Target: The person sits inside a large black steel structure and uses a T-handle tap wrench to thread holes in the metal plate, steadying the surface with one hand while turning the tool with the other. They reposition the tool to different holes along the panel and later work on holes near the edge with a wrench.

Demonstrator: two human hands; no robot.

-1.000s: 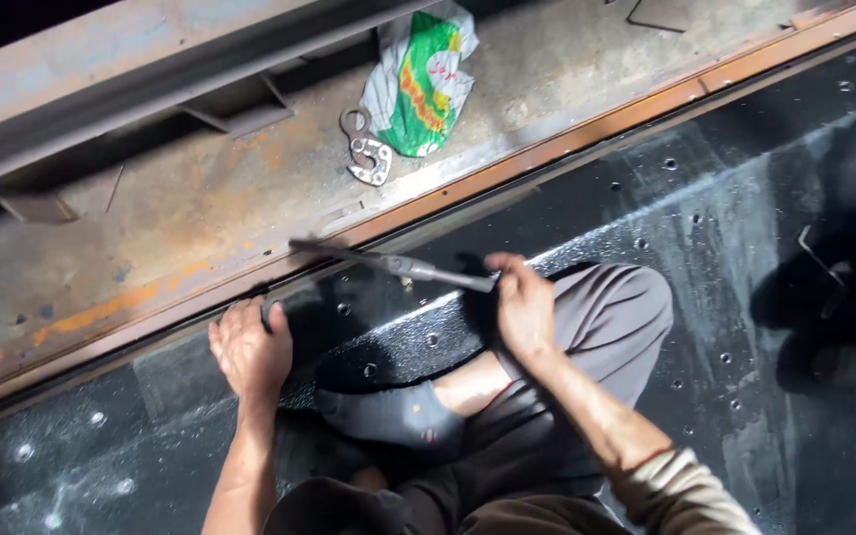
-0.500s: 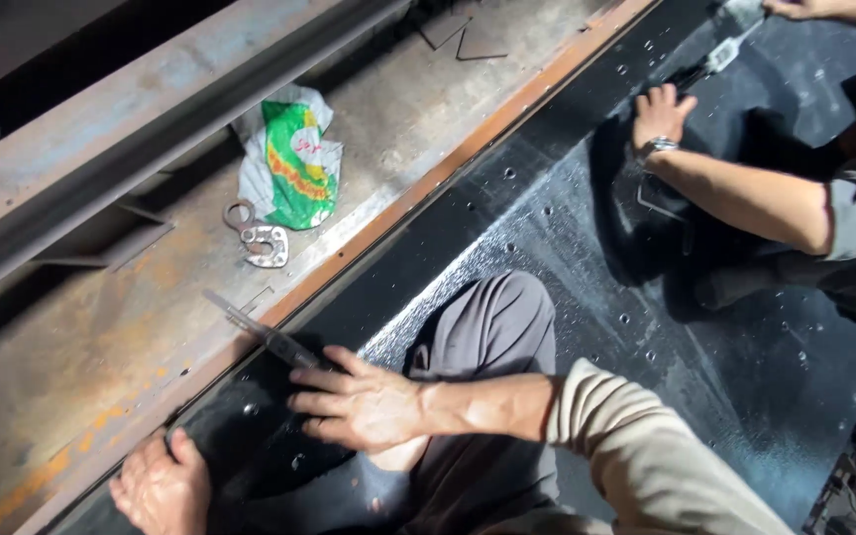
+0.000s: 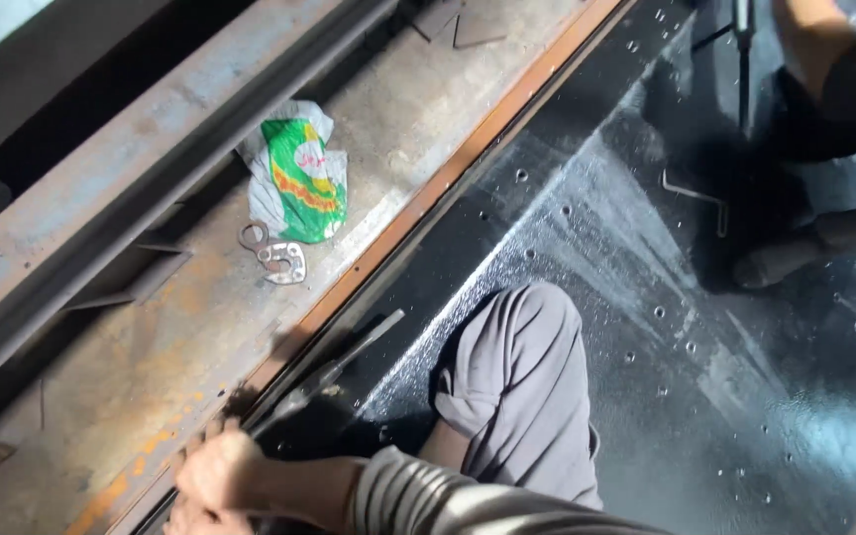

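Hand shifted onto rusty rail edge (black studded plate alongside), green bag

Single view only, from a head-worn camera; no second view to share ground with. Aimed steeply downward from above, tilted so that the rusty steel beam and orange edge strip run diagonally from lower left to upper right. Set close: wearer's own bent knee at lower centre, one hand at the bottom left edge, partly cut off. Black plate floor filling the right half. Another person's leg cropped at the upper right corner.
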